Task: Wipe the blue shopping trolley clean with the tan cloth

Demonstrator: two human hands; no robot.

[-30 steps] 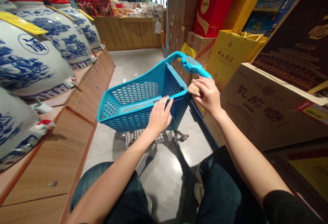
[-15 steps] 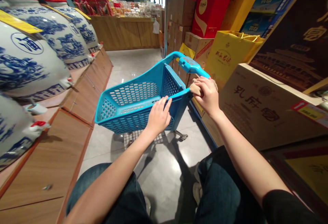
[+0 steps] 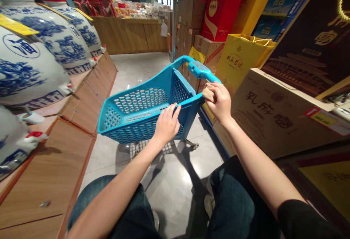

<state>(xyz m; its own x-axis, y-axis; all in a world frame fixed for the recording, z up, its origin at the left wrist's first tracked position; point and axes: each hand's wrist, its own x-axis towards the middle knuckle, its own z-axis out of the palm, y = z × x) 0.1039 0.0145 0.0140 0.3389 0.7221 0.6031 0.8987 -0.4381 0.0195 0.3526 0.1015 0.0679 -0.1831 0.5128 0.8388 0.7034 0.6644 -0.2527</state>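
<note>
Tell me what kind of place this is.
Most likely a shop aisle: a blue shopping cart held by the left hand, the right hand clutching a brown cloth, big blue-and-white jars with yellow tags, and cartons bearing a price label.

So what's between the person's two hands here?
In the head view, just the rear corner of the blue basket. The left hand lies on its rim; the right hand holds a tan cloth there.

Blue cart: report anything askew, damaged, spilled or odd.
Nothing looks broken or spilled on the blue cart. Only oddity: the right hand presses a tan pad against the handle's base, while the left hand holds the near rim.
</note>
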